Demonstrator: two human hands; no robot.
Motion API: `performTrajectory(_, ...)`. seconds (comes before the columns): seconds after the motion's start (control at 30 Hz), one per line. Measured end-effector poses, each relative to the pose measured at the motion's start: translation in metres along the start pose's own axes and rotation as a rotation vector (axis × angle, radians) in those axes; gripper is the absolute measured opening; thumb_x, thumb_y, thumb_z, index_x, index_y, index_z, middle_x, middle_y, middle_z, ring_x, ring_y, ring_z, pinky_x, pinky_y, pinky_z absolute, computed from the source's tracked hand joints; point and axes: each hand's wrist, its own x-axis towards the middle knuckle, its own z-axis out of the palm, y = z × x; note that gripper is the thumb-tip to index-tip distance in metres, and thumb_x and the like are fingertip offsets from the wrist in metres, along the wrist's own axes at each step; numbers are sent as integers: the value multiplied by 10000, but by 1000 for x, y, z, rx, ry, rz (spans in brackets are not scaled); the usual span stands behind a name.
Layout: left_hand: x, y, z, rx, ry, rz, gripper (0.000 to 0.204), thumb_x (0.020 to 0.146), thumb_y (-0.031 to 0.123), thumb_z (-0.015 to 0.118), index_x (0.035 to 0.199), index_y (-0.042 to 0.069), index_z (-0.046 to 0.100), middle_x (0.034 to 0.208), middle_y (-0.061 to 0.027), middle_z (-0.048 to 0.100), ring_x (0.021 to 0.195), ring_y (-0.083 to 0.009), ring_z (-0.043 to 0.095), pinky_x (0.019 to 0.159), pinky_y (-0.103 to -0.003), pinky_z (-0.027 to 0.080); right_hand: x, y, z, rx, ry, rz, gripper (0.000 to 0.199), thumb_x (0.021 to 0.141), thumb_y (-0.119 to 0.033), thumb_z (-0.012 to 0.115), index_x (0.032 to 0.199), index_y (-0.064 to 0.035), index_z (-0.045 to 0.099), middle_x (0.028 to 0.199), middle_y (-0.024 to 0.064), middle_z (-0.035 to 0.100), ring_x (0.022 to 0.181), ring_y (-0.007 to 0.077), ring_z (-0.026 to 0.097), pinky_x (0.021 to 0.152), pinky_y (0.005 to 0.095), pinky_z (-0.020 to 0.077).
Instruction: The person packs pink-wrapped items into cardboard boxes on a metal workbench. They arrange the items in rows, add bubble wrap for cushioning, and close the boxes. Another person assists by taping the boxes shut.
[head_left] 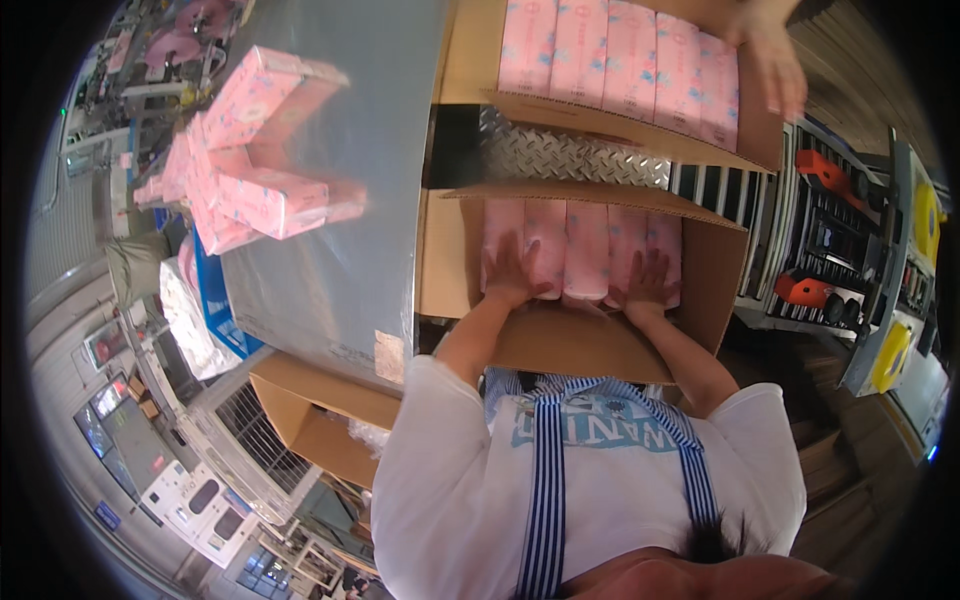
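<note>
An open cardboard box (712,285) in front of me holds a row of pink soft packs (585,250), probably of tissues, standing side by side. My left hand (513,274) lies on the packs at the left of the row, fingers spread. Toward the right end, my right hand (643,282) rests on the packs with its fingers apart. Neither hand grips anything. What lies beneath the top of the row is hidden.
Beyond stands another cardboard box (640,132) of pink packs, with a co-worker's hand (775,60) at its right edge. On the left, a pile of loose packs (270,200) lies on a metal table (385,150). A third box (290,400) sits below the table.
</note>
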Motion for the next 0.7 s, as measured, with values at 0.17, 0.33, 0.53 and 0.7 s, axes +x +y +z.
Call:
performTrajectory(0.17, 27, -1, 19, 27, 19, 14, 794, 813, 514, 549, 1476, 260, 192, 1555, -116, 16, 1428, -311, -48, 1106, -555, 43, 26, -21, 15, -8, 18, 115, 798, 817, -475, 592, 1450, -145, 236, 1517, 175, 149, 1388, 411, 123, 1062, 557, 248)
performTrajectory(0.33, 36, -43, 4, -185, 20, 325, 396, 848, 292, 544, 1198, 115, 596, 1256, -118, 558, 1186, -268, 486, 1032, -480, 290, -2, -38, -68, 401, 127, -315, 225, 832, -152, 518, 1036, -57, 529, 1172, 217, 532, 1100, 388, 509, 902, 424, 450)
performTrajectory(0.53, -135, -150, -34, -1332, 979, 19, 218, 894, 164, 561, 1075, 66, 630, 1089, -86, 613, 866, -209, 614, 728, -329, 512, 14, -78, -11, -185, -244, -663, 326, 826, -85, 508, 1146, -23, 509, 1237, 187, 522, 1117, 321, 523, 941, 402, 427)
performTrajectory(0.7, -284, -261, 153, -642, 1511, -1043, 155, 794, -13, 555, 898, 65, 639, 878, -95, 569, 726, -234, 546, 624, -327, 454, 41, -154, 30, 426, -288, -532, 411, 821, -107, 537, 1219, -5, 514, 1072, 144, 607, 1011, 232, 575, 873, 319, 462)
